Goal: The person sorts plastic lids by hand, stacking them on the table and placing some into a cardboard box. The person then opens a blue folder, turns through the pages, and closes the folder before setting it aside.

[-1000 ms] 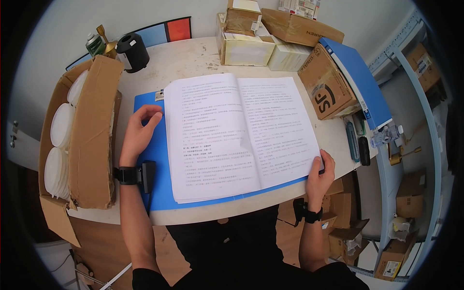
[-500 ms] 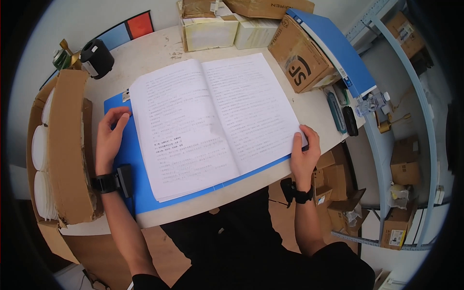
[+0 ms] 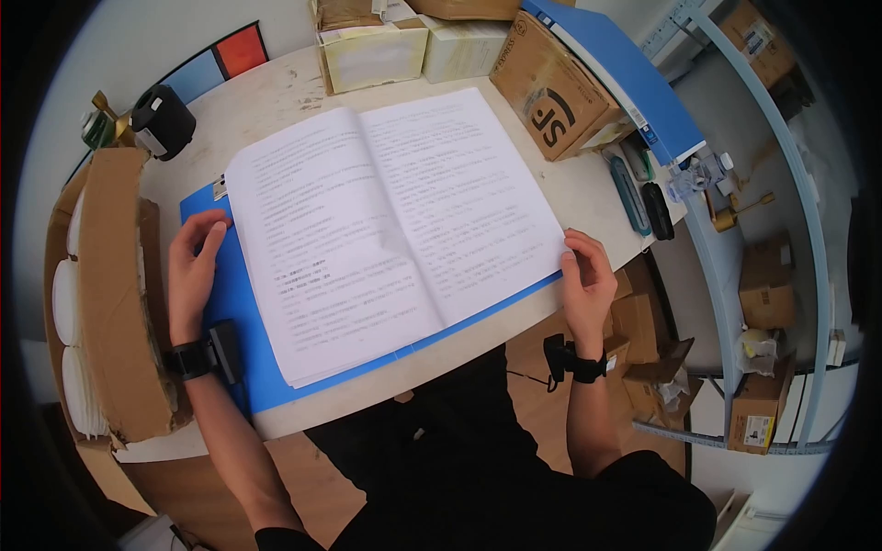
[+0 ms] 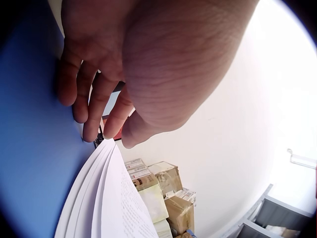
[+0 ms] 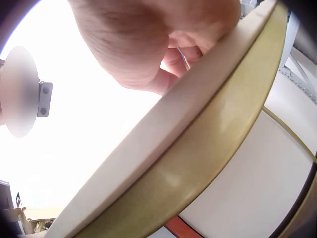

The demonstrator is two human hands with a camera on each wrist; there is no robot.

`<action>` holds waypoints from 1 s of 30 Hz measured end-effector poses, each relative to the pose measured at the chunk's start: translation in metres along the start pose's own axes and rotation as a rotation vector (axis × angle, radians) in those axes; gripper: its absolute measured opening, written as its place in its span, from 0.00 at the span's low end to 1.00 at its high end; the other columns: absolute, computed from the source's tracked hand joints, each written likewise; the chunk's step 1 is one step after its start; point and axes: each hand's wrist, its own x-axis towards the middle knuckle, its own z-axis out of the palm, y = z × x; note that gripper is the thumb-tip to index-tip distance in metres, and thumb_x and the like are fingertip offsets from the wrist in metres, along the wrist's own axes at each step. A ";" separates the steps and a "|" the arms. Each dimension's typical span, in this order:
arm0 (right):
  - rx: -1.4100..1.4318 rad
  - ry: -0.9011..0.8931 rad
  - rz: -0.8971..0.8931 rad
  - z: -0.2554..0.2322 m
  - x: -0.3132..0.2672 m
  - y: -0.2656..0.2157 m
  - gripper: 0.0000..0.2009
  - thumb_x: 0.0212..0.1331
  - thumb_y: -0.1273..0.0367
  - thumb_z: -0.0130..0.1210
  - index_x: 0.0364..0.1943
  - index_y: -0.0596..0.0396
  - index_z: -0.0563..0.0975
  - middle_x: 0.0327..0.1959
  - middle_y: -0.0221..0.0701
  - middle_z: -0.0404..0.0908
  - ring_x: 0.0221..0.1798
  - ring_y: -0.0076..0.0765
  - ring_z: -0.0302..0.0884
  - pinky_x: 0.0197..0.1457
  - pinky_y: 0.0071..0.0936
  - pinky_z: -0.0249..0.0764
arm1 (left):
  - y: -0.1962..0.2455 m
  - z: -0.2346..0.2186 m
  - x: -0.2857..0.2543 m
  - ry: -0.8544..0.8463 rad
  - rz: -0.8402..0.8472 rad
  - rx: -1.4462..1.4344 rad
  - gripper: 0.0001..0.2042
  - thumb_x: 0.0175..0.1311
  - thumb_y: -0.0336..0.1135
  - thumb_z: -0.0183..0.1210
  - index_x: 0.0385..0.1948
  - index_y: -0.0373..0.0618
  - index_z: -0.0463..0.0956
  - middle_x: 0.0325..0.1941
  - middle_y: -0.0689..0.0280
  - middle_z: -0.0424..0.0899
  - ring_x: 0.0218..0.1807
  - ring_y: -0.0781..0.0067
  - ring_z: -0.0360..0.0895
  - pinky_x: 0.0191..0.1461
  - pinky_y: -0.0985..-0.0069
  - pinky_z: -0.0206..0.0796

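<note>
A thick booklet of printed white pages [image 3: 395,220] lies spread open on a blue clipboard [image 3: 253,381], its metal clip at the far left corner. My left hand [image 3: 193,271] rests on the blue board beside the booklet's left edge, fingers loosely bent and holding nothing. In the left wrist view its fingertips hang close to the fanned page edges [image 4: 106,198]. By the near right corner of the booklet is my right hand [image 3: 588,285], its fingers loosely bent and the fingertips right at the page edge. The table's rim hides part of it in the right wrist view.
A long carton of white lids [image 3: 110,294] stands on the left, with a black cylinder [image 3: 163,121] behind it. Cardboard boxes [image 3: 556,87], a blue binder [image 3: 625,83] and dark cases [image 3: 627,193] line the back and right. The table's front edge [image 3: 441,354] runs before the person.
The head view has turned to the right, so table and booklet appear farther left. My right thumb, earlier over the page edge, now lies just off it. The left hand stays beside the booklet.
</note>
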 end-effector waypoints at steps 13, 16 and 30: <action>-0.325 -0.129 -0.088 -0.020 -0.007 -0.003 0.14 0.69 0.74 0.56 0.55 0.62 0.81 0.60 0.43 0.82 0.73 0.52 0.70 0.75 0.43 0.64 | 0.005 0.003 -0.001 0.007 -0.008 0.008 0.12 0.75 0.37 0.59 0.51 0.40 0.82 0.45 0.68 0.87 0.48 0.80 0.77 0.49 0.79 0.66; -0.328 -0.110 -0.093 -0.017 -0.008 -0.004 0.14 0.68 0.74 0.56 0.55 0.62 0.82 0.60 0.43 0.82 0.73 0.52 0.71 0.75 0.43 0.65 | 0.006 0.003 -0.001 0.011 -0.004 -0.002 0.12 0.75 0.36 0.60 0.51 0.40 0.82 0.44 0.67 0.87 0.48 0.79 0.78 0.53 0.78 0.67; -0.245 -0.073 -0.032 -0.014 -0.010 -0.002 0.15 0.65 0.75 0.59 0.55 0.62 0.81 0.61 0.47 0.81 0.70 0.50 0.74 0.74 0.41 0.66 | -0.012 0.000 0.004 -0.022 0.047 0.058 0.13 0.75 0.42 0.58 0.53 0.47 0.81 0.50 0.74 0.88 0.46 0.86 0.77 0.39 0.82 0.60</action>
